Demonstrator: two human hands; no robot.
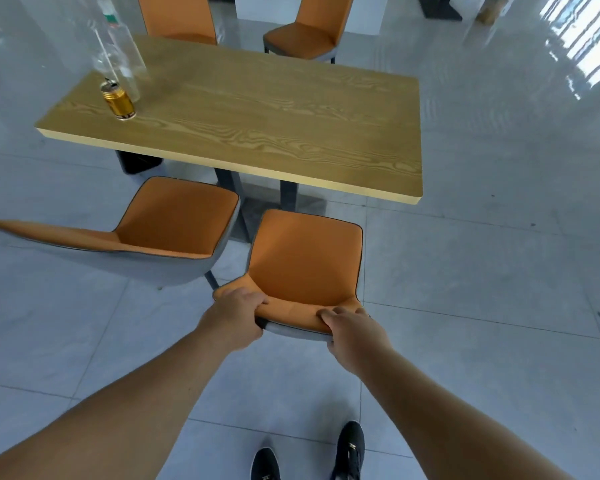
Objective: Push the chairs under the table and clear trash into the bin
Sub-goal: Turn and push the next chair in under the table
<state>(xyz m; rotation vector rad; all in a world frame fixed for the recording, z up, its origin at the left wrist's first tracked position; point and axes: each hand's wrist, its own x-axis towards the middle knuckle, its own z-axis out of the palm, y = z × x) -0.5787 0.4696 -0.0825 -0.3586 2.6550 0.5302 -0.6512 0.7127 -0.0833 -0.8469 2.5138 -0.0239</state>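
An orange chair [305, 258] stands in front of me, facing the wooden table [257, 116], its seat just short of the table's near edge. My left hand [234, 313] grips the left end of its backrest top, and my right hand [352, 329] grips the right end. A second orange chair [174, 216] stands to its left, turned at an angle with its backrest stretching left. On the table's left end a gold can [118, 100] stands beside two clear plastic bottles [118, 50].
Two more orange chairs [305, 32] stand at the table's far side. The floor is glossy grey tile, with bright window glare at the right. My black shoes [350, 448] show at the bottom. A dark table base [437, 8] sits far back.
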